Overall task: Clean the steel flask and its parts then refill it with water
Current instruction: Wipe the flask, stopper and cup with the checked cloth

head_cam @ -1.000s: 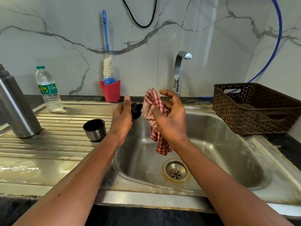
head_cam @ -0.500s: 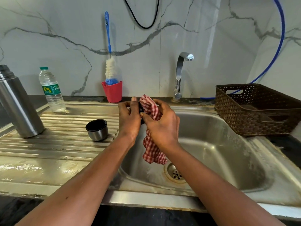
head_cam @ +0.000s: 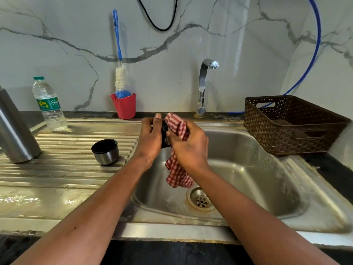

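The left hand (head_cam: 149, 142) is gripping one black stopper (head_cam: 164, 129); the right hand (head_cam: 191, 150) is clutching one cloth (head_cam: 177, 175) against it. One cup (head_cam: 125, 108) is holding one brush (head_cam: 120, 77).

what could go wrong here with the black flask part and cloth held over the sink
The black flask part, held in the left hand, could slip and drop into the sink basin. The checked cloth in the right hand hangs low toward the drain and may pick up grime there.
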